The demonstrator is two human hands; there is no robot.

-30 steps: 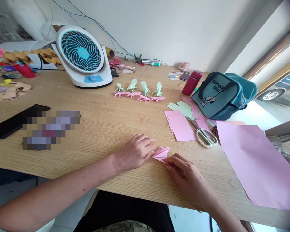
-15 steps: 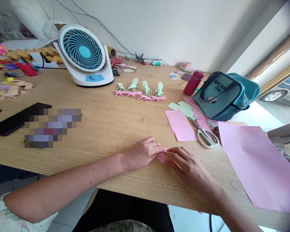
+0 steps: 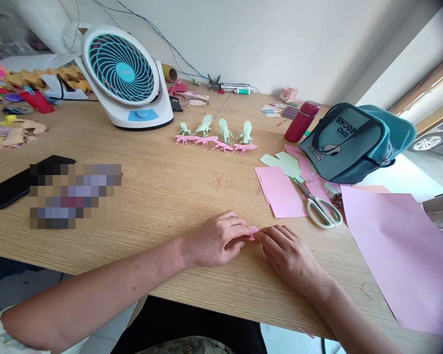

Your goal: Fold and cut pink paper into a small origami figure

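A small folded piece of pink paper [image 3: 253, 231] lies between my hands near the table's front edge. My left hand [image 3: 221, 239] pinches its left side, thumb below and fingers above. At its right side my right hand [image 3: 288, 250] grips it with closed fingertips, and the thumb is mostly hidden. Farther back stand several light green folded paper figures [image 3: 225, 131], with a row of pink folded figures [image 3: 221, 146] in front of them. To the right are a stack of pink paper rectangles [image 3: 280, 192] and white-handled scissors [image 3: 323, 211].
A white and blue fan [image 3: 143, 117] stands at the back left. Toward the right are a red bottle [image 3: 301, 122], a teal bag [image 3: 343, 142] and a large pink sheet [image 3: 398, 246]. A long black object [image 3: 18, 184] lies at the left.
Less of the small pink paper shows now; its lower part no longer sticks out below my fingers. My left thumb has come into view, and the camera view has shifted slightly.
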